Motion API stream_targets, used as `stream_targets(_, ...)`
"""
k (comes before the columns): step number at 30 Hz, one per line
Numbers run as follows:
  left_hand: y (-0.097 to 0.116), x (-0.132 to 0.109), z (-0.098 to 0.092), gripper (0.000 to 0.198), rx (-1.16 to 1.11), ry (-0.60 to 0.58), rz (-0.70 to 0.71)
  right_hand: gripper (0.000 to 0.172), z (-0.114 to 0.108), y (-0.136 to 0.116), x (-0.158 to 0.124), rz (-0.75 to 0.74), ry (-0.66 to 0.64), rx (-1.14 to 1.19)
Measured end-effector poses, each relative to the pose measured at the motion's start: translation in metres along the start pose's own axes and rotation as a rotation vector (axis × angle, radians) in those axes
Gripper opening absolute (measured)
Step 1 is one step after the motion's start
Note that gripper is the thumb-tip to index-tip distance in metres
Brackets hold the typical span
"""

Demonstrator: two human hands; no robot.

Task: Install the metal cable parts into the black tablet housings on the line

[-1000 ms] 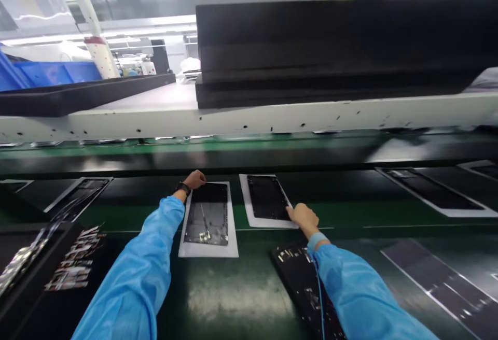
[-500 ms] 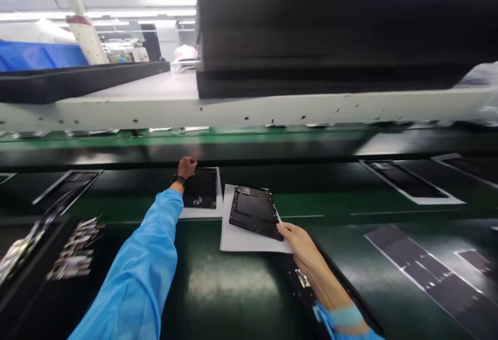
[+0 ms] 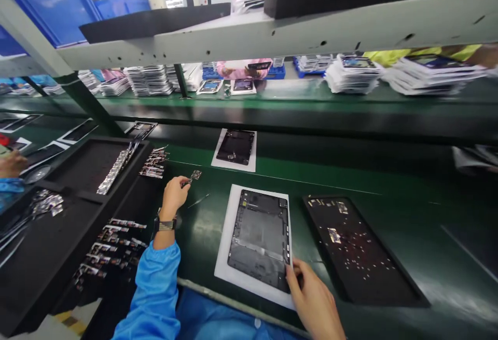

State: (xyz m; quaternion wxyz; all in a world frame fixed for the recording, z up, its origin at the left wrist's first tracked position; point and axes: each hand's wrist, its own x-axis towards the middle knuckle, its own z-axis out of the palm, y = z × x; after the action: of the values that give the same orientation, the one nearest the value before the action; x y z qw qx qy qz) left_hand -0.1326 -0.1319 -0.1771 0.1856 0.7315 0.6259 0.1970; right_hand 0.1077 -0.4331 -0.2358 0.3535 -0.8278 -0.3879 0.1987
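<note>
My left hand [image 3: 176, 195] is closed in a pinch on a small circuit part [image 3: 196, 175], whose squarish end sticks out past the fingertips above the green bench. Thin tweezers [image 3: 199, 201] lie beside that hand. My right hand [image 3: 313, 296] grips the lower right edge of a black tablet housing [image 3: 259, 239], thumb along its rim, other fingers partly hidden. Beneath the housing is a white sheet [image 3: 224, 257]. A second black tablet housing [image 3: 235, 147] lies on white paper farther back.
At right lies a black tray [image 3: 404, 283] with small white bits and metal parts. Rows of small flex parts [image 3: 112, 246] line the black bin [image 3: 50, 272] at left. A crossbeam [image 3: 233, 42] spans above the bench. Other people's hands show at the far left and across the bench.
The tablet housing and its sheet have come nearer to me and turned more upright in view. My left hand has moved from the rear housing to the bench at left, now pinching a small part.
</note>
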Motion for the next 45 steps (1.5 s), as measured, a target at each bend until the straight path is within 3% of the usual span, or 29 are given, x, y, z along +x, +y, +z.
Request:
stream_targets(2,-0.013,-0.003,0.006,0.024,0.066,0.028,-0.050,0.031,-0.010,0.006,0.004,-0.121,0.061,-0.116)
stream_targets(5,-0.016,0.009,0.016,0.029,0.120,0.044,-0.050,0.026,-0.039,0.020,0.028,-0.259,0.076,-0.145)
stream_targets(10,0.013,0.043,0.040,0.026,0.099,0.041,-0.018,0.022,-0.106,0.038,0.081,-0.251,0.191,-0.242)
stream_targets(14,0.033,0.064,0.055,0.010,-0.009,0.051,-0.064,0.024,-0.137,0.046,0.100,-0.238,0.098,-0.245)
stream_targets(17,0.036,0.070,0.056,0.022,-0.202,0.045,-0.095,0.022,-0.137,0.049,0.104,-0.267,0.016,-0.250)
stream_targets(20,0.034,0.068,0.047,0.021,-0.406,0.051,-0.101,0.021,-0.126,0.043,0.108,-0.334,-0.038,-0.288)
stream_targets(26,0.041,0.058,0.014,0.031,-0.708,0.297,-0.063,0.011,-0.103,0.025,0.125,-0.435,-0.077,-0.470)
stream_targets(29,0.059,0.037,-0.012,0.026,-0.793,0.297,0.003,0.011,-0.103,0.022,0.129,-0.445,-0.081,-0.440)
stream_targets(32,0.081,-0.003,-0.035,0.025,-0.835,0.271,0.072,0.009,-0.110,0.022,0.128,-0.408,-0.051,-0.335)
stream_targets(35,0.102,-0.051,-0.038,0.029,-0.784,0.142,0.111,0.009,-0.121,0.019,0.126,-0.334,0.023,-0.235)
stream_targets(37,0.112,-0.079,-0.023,0.024,-0.798,-0.112,0.108,0.011,-0.126,0.013,0.121,-0.304,0.078,-0.180)
stream_targets(40,0.121,-0.106,0.016,0.024,-0.924,-0.457,0.062,0.014,-0.124,-0.005,0.109,-0.284,0.127,-0.087)
stream_targets(42,0.124,-0.113,0.041,0.028,-1.013,-0.537,0.004,0.016,-0.112,-0.022,0.097,-0.283,0.061,-0.001)
stream_targets(45,0.126,-0.116,0.066,0.035,-1.103,-0.549,-0.066,0.014,-0.081,-0.047,0.081,-0.279,-0.154,0.152)
